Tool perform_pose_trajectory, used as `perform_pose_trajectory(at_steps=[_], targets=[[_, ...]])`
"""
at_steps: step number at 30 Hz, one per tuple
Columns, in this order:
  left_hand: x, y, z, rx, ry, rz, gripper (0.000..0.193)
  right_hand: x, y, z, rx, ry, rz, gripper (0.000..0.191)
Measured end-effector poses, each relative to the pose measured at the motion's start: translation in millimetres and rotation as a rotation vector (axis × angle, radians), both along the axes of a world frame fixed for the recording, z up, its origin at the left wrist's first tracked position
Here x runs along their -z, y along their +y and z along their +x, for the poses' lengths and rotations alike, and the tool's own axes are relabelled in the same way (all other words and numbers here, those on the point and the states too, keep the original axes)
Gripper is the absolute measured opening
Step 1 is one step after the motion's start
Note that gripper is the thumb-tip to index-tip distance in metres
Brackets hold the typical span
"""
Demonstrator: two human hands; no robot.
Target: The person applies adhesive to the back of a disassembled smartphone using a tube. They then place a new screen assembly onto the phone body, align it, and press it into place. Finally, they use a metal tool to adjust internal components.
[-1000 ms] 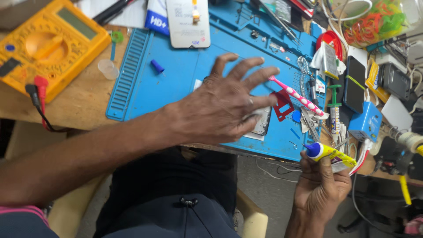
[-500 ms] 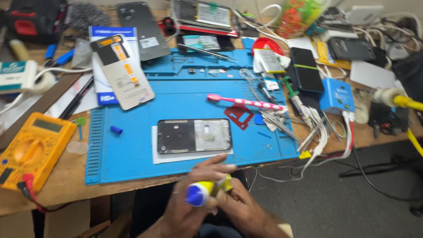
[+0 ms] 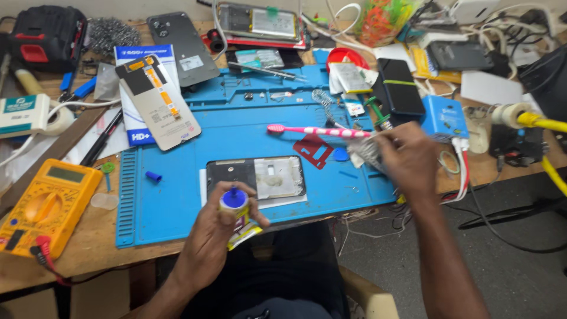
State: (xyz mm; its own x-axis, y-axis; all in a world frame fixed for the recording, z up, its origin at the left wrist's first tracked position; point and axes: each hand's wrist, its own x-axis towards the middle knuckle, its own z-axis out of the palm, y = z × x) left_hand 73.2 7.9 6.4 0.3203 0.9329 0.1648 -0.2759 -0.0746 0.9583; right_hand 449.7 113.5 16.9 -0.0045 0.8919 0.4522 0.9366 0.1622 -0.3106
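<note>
The hands have split apart: the left hand now keeps the glue tube alone at lower centre, while the right hand has gone out to the frame's right, beside the pink toothbrush.

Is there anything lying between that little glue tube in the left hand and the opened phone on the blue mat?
Nothing visible: the glue tube in the left hand sits just at the near edge of the opened phone, with only bare blue mat around.
</note>
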Motion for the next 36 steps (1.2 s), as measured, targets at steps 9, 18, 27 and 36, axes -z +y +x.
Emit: perform_pose_trajectory(at_steps=[9, 18, 27, 36], targets=[[-20, 10, 5, 0.153, 0.097, 0.021, 0.062, -18, -33, -51, -0.265, 1.159, 0.137, 0.009], [-7, 0, 10, 0.322, 0.062, -0.102, 0.056, -41, -77, -133, -0.790, 0.443, -0.158, 0.029], [-1, -9, -30, 0.814, -0.150, -0.264, 0.058, -20, -65, -119, -1.034, 0.298, -0.413, 0.023], [-47, -49, -62, 0.131, 0.466, 0.080, 0.048, -47, -73, -196, -0.648, 0.786, -0.272, 0.008]])
